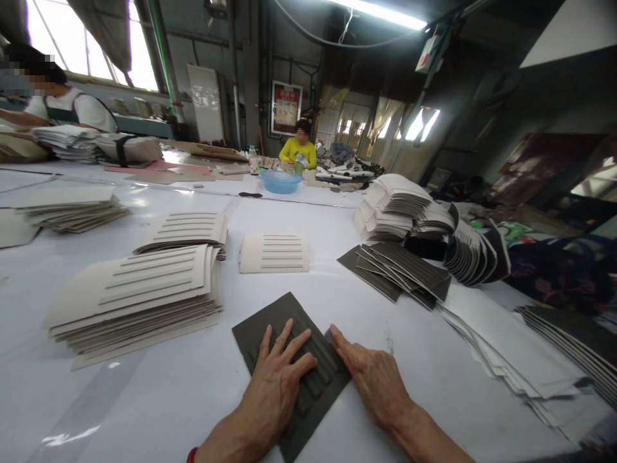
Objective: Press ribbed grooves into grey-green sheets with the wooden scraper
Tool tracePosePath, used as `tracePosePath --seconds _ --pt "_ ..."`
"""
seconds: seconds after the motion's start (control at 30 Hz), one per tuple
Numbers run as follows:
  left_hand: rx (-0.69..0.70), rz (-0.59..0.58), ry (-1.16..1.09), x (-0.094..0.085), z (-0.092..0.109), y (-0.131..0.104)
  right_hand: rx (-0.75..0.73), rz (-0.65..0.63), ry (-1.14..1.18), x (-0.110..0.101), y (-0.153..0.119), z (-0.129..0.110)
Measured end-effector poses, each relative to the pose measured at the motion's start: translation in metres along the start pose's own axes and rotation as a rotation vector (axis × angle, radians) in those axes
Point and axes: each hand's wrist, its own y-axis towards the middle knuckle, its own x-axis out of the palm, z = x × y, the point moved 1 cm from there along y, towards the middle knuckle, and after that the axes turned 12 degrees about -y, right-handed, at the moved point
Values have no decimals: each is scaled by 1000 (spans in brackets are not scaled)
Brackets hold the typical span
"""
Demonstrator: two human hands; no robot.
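A dark grey-green panel [308, 411] with raised parallel ribs lies slanted on the white tabletop in front of me. My left hand [279, 373] rests flat on it, fingers spread over the ribs. At the panel's right edge is my right hand [371, 376], its fingers pressed together and curled. A small greyish piece shows at its fingertips, too little visible to name. Just beyond lies a single cream ribbed panel [284, 253]. To the left stands a tall stack of cream ribbed panels [144, 289], with a smaller stack [186, 231] behind it.
Several dark panels [395, 270] lie fanned on the right, near white sheets [501, 334] and a dark stack [578, 334]. Behind them are piled cream pieces [395, 202]. A blue basin [279, 182] stands farther back. Two people work beyond, one in a yellow top [299, 152].
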Motion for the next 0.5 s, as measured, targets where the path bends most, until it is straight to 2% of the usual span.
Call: tracePosePath --seconds 0.13,0.2,0.27,0.43,0.5 --pt "120 -72 -86 -10 1 -9 -106 138 86 19 -39 6" --pt "116 -76 -93 -12 3 -11 -108 157 75 22 -42 4" --pt "97 -71 -88 -11 4 -12 -92 117 35 18 -27 -2" --pt "79 -43 -53 -4 0 -11 19 -21 32 -6 38 -14" --pt "67 -33 -45 -1 -4 -11 119 -34 117 -13 44 -10"
